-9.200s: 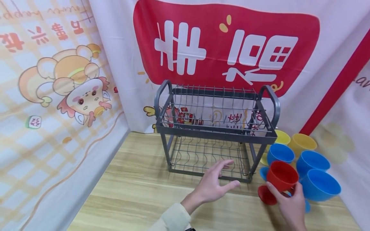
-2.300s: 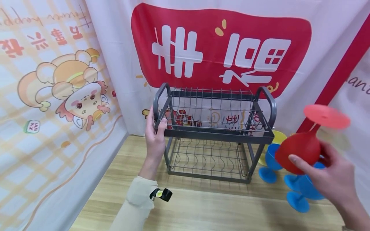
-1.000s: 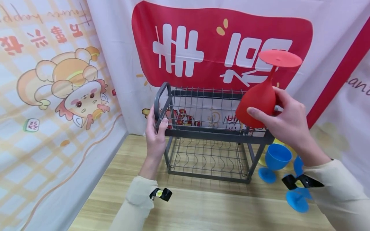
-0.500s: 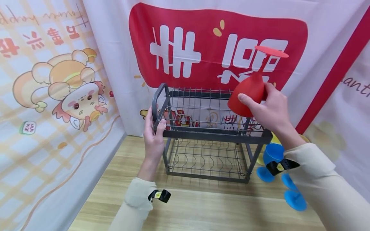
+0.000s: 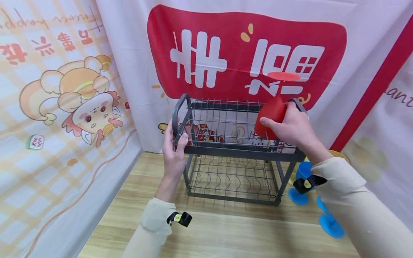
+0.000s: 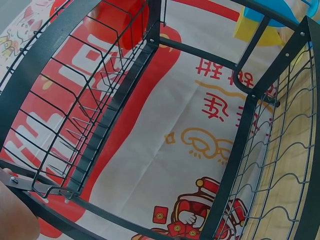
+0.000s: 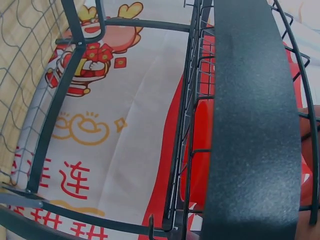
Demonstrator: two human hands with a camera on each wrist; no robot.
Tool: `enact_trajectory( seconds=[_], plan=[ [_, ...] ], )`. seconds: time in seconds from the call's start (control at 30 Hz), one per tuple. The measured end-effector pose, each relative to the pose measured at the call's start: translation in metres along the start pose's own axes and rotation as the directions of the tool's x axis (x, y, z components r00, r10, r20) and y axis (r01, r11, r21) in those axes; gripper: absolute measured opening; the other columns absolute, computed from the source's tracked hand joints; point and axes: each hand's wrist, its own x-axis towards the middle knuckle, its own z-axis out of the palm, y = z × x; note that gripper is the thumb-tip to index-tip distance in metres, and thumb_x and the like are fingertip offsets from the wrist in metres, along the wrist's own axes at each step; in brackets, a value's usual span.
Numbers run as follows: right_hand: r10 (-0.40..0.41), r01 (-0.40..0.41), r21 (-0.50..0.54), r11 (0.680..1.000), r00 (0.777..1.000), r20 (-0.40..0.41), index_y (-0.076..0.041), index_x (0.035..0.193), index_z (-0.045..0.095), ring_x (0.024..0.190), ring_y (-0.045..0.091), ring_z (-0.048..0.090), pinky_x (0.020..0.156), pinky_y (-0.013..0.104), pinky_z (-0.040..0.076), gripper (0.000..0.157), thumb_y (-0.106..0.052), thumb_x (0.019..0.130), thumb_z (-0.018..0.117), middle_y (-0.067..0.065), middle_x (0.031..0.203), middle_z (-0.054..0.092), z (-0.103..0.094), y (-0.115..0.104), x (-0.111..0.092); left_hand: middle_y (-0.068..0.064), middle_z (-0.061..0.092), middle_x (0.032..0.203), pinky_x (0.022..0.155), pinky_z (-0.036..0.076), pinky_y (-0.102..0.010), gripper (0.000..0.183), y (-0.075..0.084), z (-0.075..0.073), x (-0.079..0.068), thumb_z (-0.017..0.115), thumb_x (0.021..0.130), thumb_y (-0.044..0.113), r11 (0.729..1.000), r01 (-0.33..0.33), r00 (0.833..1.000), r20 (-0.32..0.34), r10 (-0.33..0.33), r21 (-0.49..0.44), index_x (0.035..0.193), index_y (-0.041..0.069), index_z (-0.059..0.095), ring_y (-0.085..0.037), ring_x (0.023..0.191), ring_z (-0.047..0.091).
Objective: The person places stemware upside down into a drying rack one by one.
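A dark grey two-tier dish rack (image 5: 240, 151) stands on the table. At its left end my left hand (image 5: 173, 157) grips the upper tier's side, thumb over the front corner. My right hand (image 5: 295, 127) holds a red plastic goblet (image 5: 272, 114) upside down, its foot upward. The goblet's bowl sits low among the wires at the right end of the upper tier, slightly tilted. In the right wrist view, red of the goblet (image 7: 201, 155) shows through the wires, mostly hidden by the rack's side bar. Some right fingers are hidden behind the bowl.
To the right of the rack, several blue goblets (image 5: 331, 225) and yellow ones (image 5: 338, 155) stand upright, partly covered by my right arm. The lower tier (image 5: 232, 175) is a wavy wire shelf. Printed cloth (image 5: 129, 71) hangs behind and at both sides.
My right hand has lifted the red goblet from among the others, turned it over, carried it left and lowered it into the upper tier. My left hand moved to the rack's left end and stayed.
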Motion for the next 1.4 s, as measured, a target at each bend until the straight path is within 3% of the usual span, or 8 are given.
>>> enact_trajectory(
  seconds=[0.17,0.47,0.8,1.0,1.23,1.4],
  plan=[
    [0.025,-0.025,0.006,1.0,0.999,0.035,-0.004,0.16,0.024,0.126,0.047,0.055,0.095,0.062,0.061,0.099,-0.054,0.092,0.077,0.026,0.148,0.049,0.0,0.002,0.002,-0.004,0.045,0.168,0.117,0.047,-0.04,0.061,0.0,0.001,0.001,0.056,0.106,0.017,1.0,-0.016,1.0,0.0,0.016,-0.008,0.164,0.028,0.037,-0.016,0.141,0.055],
    [0.05,-0.051,0.016,0.999,0.997,0.062,-0.006,0.163,0.019,0.128,0.048,0.053,0.097,0.062,0.061,0.105,-0.055,0.092,0.077,0.026,0.15,0.047,-0.002,0.002,0.004,0.019,0.05,0.161,0.121,0.044,-0.048,0.061,0.001,0.001,0.0,0.056,0.107,0.02,1.0,0.013,1.0,-0.001,-0.013,-0.003,0.163,0.032,0.037,-0.017,0.143,0.055],
    [0.071,-0.072,0.024,0.997,0.996,0.047,-0.006,0.158,0.024,0.127,0.046,0.055,0.097,0.062,0.061,0.098,-0.055,0.092,0.077,0.024,0.149,0.049,0.001,-0.003,0.001,0.019,0.049,0.161,0.121,0.045,-0.046,0.061,0.001,0.0,-0.001,0.056,0.107,0.02,1.0,0.012,1.0,-0.009,-0.012,-0.004,0.164,0.029,0.036,-0.018,0.146,0.052],
    [0.078,-0.079,0.03,0.996,0.997,0.023,-0.006,0.16,0.022,0.127,0.046,0.055,0.096,0.062,0.061,0.101,-0.055,0.091,0.078,0.024,0.149,0.049,0.001,-0.002,0.0,0.017,0.048,0.162,0.12,0.046,-0.041,0.06,0.0,0.001,0.0,0.055,0.108,0.019,1.0,-0.009,1.0,0.003,0.009,-0.016,0.164,0.027,0.036,-0.029,0.151,0.048],
    [-0.007,0.012,0.072,0.997,0.998,-0.07,-0.009,0.166,0.017,0.134,0.046,0.053,0.096,0.063,0.06,0.107,-0.049,0.09,0.081,0.023,0.157,0.046,0.001,-0.001,-0.009,0.018,0.049,0.161,0.119,0.047,-0.04,0.06,0.0,0.001,0.0,0.056,0.108,0.021,1.0,0.009,1.0,0.002,-0.009,-0.007,0.164,0.029,0.036,-0.02,0.146,0.051],
    [-0.051,0.06,0.076,0.995,0.992,-0.116,-0.009,0.167,0.017,0.14,0.05,0.055,0.1,0.063,0.058,0.105,-0.048,0.092,0.08,0.024,0.161,0.046,-0.006,0.001,-0.025,0.017,0.05,0.16,0.119,0.046,-0.044,0.06,0.0,0.001,-0.001,0.056,0.108,0.022,1.0,0.009,1.0,-0.003,-0.009,-0.002,0.164,0.029,0.036,-0.021,0.145,0.052]
  ],
)
